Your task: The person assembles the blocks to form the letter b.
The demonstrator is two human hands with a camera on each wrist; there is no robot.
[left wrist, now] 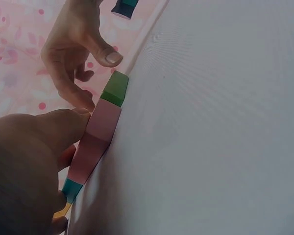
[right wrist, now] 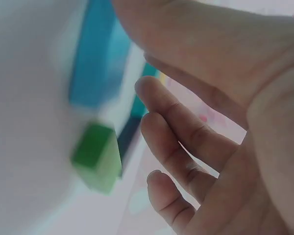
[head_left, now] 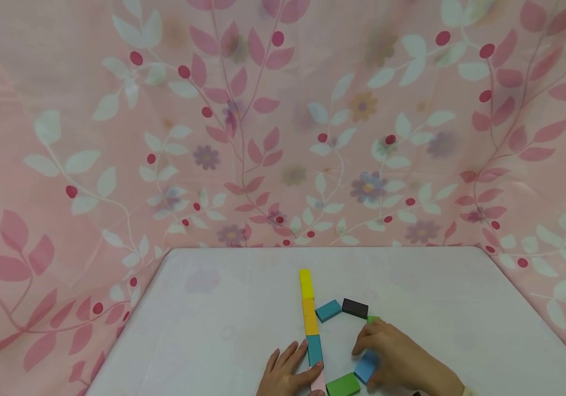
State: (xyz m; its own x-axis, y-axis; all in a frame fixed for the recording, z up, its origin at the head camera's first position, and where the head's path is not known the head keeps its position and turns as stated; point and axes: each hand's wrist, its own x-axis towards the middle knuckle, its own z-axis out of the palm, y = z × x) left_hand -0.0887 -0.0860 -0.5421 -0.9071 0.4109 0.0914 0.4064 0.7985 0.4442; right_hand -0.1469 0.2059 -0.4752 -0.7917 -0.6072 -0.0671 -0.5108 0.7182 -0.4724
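Observation:
A straight row of blocks on the table runs away from me: a pink block (head_left: 317, 380), a teal block (head_left: 314, 351), an orange block (head_left: 310, 316) and a yellow block (head_left: 306, 283). My left hand (head_left: 286, 377) rests along the near part of this row, with fingertips at the teal block and the pink one. My right hand (head_left: 395, 355) reaches over a light-blue block (head_left: 367, 365), partly covering it. In the right wrist view the thumb overlaps this block and the other fingers stand apart from it. Beside it lies a green block (head_left: 343, 384).
Right of the row, a second teal block (head_left: 329, 311) and a black block (head_left: 355, 308) form a curve. Another green block (head_left: 373, 319) peeks out beyond my right hand. A pink floral cloth (head_left: 283, 137) hangs behind the white table (head_left: 223, 297).

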